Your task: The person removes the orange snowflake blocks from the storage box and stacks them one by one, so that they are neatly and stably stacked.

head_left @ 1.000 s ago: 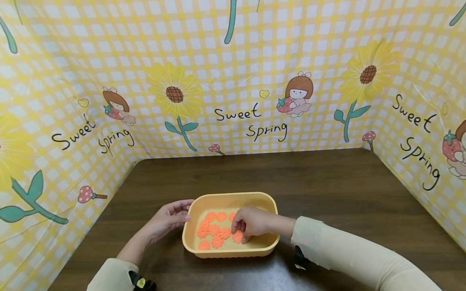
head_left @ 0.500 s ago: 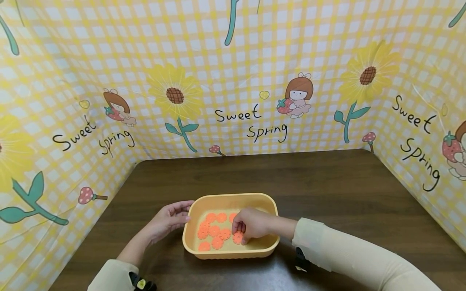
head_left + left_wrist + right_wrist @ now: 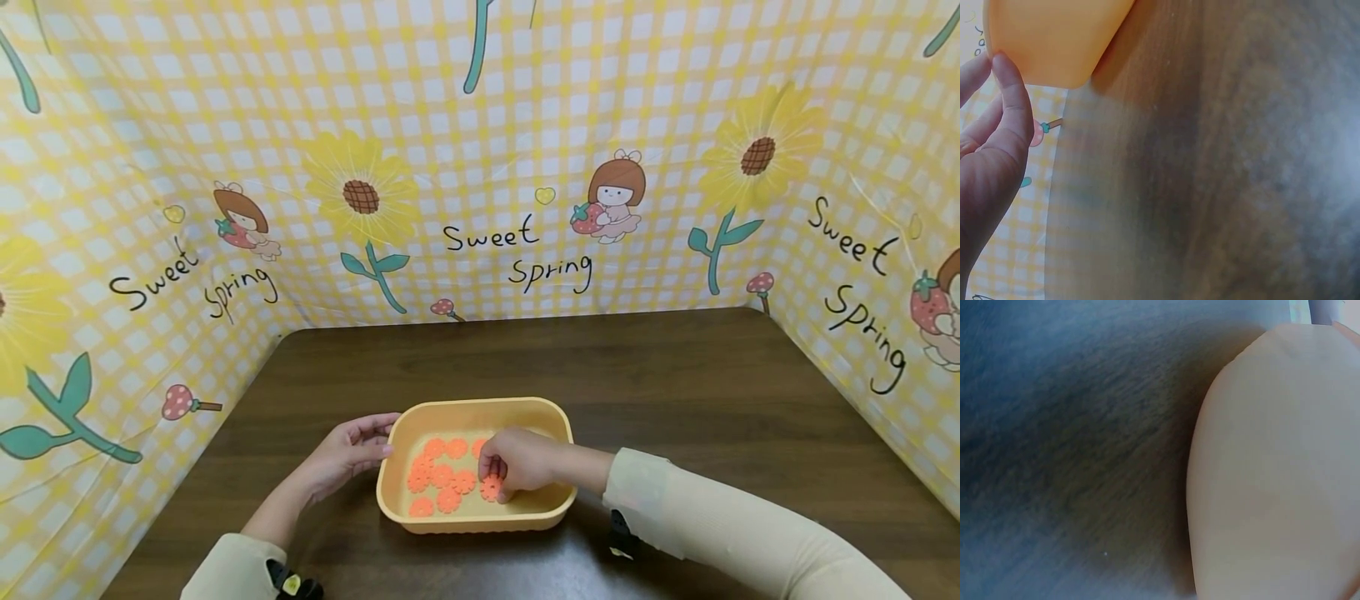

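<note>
Pinching right hand (image 3: 521, 460), one orange flower (image 3: 491, 488)

Thumb and curled fingertips meet at the flower's edge, down inside a yellow tub (image 3: 480, 525); whether it is lifted off the floor of the tub, I cannot tell. Left hand (image 3: 337, 458) holds the tub at its left end, thumb and fingertips at the rim. More flowers (image 3: 448, 500) lie to the left of the pinched one, several touching or overlapping. Under the tub is a dark wooden table (image 3: 637, 375), bordered by a yellow checked cloth (image 3: 480, 167) reading "Sweet Spring".
</note>
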Tool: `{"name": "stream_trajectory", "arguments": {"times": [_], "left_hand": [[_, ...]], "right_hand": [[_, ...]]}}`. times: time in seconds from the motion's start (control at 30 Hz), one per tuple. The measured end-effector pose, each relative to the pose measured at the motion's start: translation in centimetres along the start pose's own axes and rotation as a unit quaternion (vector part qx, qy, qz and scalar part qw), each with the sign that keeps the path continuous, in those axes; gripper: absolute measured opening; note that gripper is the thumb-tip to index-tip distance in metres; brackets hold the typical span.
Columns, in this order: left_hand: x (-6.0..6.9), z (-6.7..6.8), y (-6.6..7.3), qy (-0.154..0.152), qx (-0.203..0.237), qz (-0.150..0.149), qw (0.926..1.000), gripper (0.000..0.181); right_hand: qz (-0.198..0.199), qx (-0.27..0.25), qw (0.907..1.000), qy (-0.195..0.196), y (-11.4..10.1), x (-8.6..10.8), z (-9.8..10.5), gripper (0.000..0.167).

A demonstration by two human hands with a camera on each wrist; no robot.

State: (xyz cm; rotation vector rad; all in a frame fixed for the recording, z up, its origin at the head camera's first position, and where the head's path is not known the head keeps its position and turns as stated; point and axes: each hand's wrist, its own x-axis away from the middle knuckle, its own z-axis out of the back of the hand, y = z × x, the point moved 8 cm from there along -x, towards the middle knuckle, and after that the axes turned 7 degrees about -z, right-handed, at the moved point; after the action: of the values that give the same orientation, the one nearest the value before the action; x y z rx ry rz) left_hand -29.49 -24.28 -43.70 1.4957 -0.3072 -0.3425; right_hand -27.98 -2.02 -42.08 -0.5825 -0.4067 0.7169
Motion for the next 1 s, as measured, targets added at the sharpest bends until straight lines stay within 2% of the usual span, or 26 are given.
{"name": "stream_trajectory", "arguments": {"times": [0.17,0.43,0.57,0.73,0.83,1.0], "left_hand": [[0.0,0.0,0.1,0.000,-0.004,0.003,1.0000,0.062],[0.1,0.0,0.1,-0.003,0.000,0.003,1.0000,0.062],[0.0,0.0,0.1,-0.002,-0.001,0.005,1.0000,0.063],[0.0,0.1,0.0,0.004,-0.004,0.012,0.9999,0.064],[0.0,0.1,0.0,0.003,-0.006,0.012,0.9999,0.063],[0.0,0.0,0.1,0.005,-0.006,0.016,0.9998,0.062]], "right_hand": [[-0.004,-0.008,1.0000,0.003,0.2,0.2,0.2,0.026],[-0.023,-0.051,0.9984,0.000,0.5,0.1,0.4,0.026],[-0.031,-0.100,0.9945,0.002,0.6,0.1,0.6,0.025],[-0.036,-0.167,0.9853,-0.001,0.5,0.3,1.1,0.023],[-0.034,-0.186,0.9819,0.003,0.7,0.4,1.6,0.023],[-0.035,-0.186,0.9817,0.022,1.0,0.8,2.9,0.025]]}}
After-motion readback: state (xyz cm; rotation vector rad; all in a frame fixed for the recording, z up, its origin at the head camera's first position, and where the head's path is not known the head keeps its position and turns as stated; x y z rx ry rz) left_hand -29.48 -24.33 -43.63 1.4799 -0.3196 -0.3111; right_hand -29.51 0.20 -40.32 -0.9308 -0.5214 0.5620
